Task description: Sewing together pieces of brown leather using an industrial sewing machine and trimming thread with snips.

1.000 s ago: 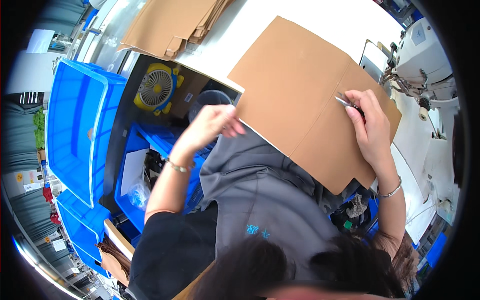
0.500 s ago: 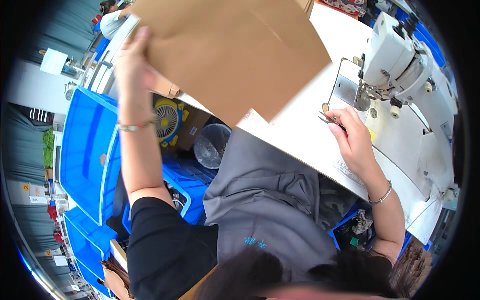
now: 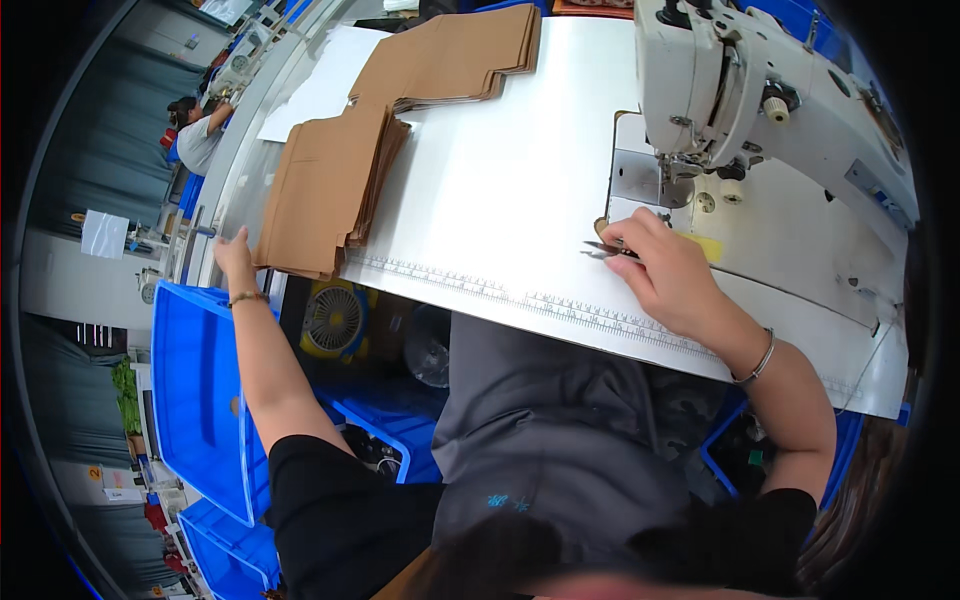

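Note:
My right hand (image 3: 665, 268) is closed around a small pair of thread snips (image 3: 603, 248), their blades pointing left, just in front of the sewing machine's needle area. Brown flat panels (image 3: 322, 195) with notched corners lie stacked at the left end of the white table. My left hand (image 3: 236, 256) is beside the near left corner of this stack, fingers apart, with nothing seen in it; whether it touches the panels is unclear. A second brown stack (image 3: 450, 55) lies just behind, meeting the first at a corner.
A white sewing machine (image 3: 740, 90) stands on the right of the white table (image 3: 480, 190), whose near edge carries a printed ruler. White sheets (image 3: 325, 80) lie behind the panels. Blue bins (image 3: 200, 390) and a fan (image 3: 335, 318) are at lower left. Another person (image 3: 197, 135) sits far left.
The large brown panel my left hand held up over the table is out of that hand. The hand has moved left and down to the stack. My right hand still holds the snips.

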### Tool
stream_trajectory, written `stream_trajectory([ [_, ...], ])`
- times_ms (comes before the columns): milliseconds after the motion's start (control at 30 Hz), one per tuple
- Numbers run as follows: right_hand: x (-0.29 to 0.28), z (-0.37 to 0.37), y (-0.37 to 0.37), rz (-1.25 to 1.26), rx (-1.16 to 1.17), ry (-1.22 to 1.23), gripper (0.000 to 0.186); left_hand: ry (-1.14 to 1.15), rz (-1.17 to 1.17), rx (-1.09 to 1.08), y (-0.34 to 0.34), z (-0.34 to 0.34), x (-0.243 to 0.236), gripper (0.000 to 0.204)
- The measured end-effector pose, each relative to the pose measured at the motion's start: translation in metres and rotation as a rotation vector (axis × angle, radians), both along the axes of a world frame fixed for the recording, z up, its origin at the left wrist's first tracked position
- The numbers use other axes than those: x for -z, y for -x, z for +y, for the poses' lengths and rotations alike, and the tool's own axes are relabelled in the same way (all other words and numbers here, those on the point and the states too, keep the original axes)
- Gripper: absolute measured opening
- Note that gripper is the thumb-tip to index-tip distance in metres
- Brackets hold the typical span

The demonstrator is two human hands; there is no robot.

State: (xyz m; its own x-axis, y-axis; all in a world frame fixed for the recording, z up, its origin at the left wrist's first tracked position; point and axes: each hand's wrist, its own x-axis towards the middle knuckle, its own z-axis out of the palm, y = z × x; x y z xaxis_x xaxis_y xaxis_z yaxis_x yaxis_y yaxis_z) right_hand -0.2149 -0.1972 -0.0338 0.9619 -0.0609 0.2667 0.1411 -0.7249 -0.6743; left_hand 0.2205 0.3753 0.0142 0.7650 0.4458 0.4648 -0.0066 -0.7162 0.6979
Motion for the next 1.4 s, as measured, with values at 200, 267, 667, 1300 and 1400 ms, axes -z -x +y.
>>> stream_trajectory([
  [200,0.007,-0.003,0.002,0.085,-0.027,0.113,0.037,-0.614,-0.254,0.533,0.058,-0.224,-0.041,0.031],
  [267,0.01,-0.005,0.001,0.056,-0.035,0.111,0.038,-0.638,-0.301,0.708,0.078,-0.291,-0.045,0.023],
  [667,0.012,-0.003,0.0,0.067,-0.061,0.14,0.044,-0.708,0.107,0.983,0.083,-0.502,0.021,0.029],
  [1300,0.006,-0.009,0.003,-0.314,-0.07,0.393,0.03,-0.485,-0.331,1.166,0.153,-0.469,-0.032,0.013],
  [1400,0.003,-0.005,0.001,-0.508,0.007,0.581,0.016,-0.751,-0.291,1.345,0.214,-0.447,-0.002,0.006],
])
